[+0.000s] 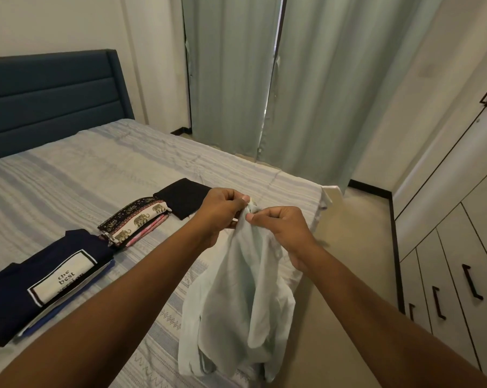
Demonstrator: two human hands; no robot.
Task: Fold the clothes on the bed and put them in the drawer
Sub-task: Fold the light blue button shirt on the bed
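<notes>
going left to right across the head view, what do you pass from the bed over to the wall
navy folded shirt → elephant-print folded cloth → black folded cloth → left hand → right hand → cabinet drawers. The pale garment pinched by both hands overlaps them, so it is left out.

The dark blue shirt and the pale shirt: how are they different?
The dark blue shirt lies folded on the bed; the pale shirt hangs unfolded from the left hand and right hand. The dark blue shirt has a printed label; the pale shirt looks plain. Both are clothes.
</notes>
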